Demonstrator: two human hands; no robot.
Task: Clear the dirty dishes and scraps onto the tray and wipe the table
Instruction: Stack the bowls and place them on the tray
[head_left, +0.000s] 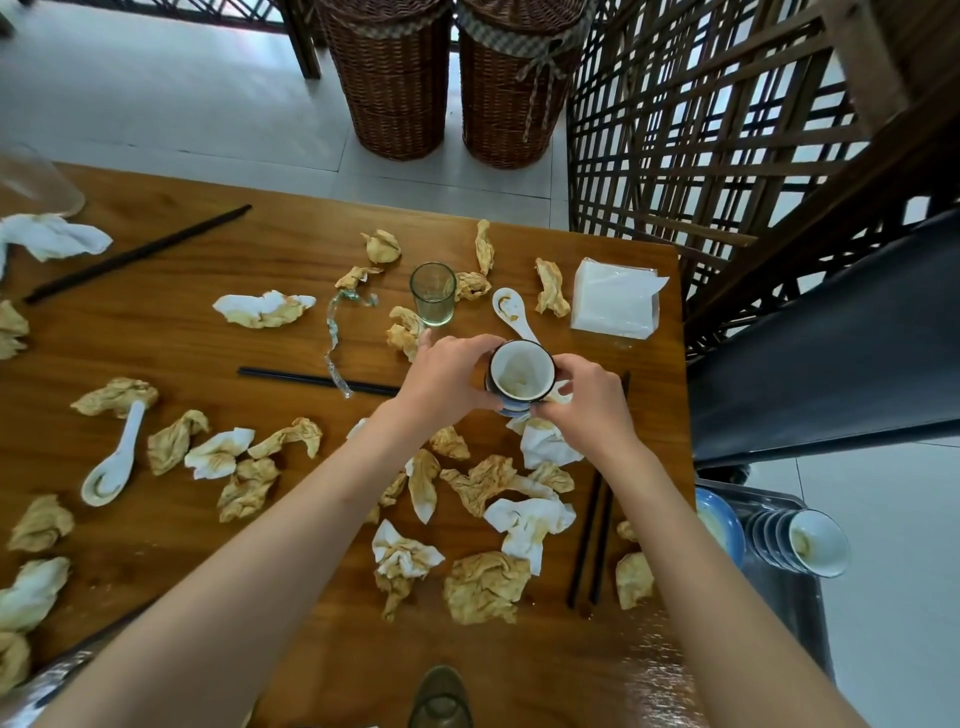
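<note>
The person is holding a small blue-rimmed bowl (521, 378) just above the wooden table (171, 338), the left hand (447, 382) and the right hand (589, 402) both curling around its sides. It may be a short stack; the lower part is hidden. Dish-clearing is underway: the bowl is heading, I judge, to the metal tray (784, 587) at the right, beside the stacked bowls (802, 540). Stained napkins (485, 584), a glass (432, 293), spoons (111, 462) and chopsticks (589, 540) are waiting.

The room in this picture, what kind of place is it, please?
Probably a restaurant dining area: a wooden table strewn with stained napkins, chopsticks and soup spoons, plus a stack of dirty bowls beside it.
</note>
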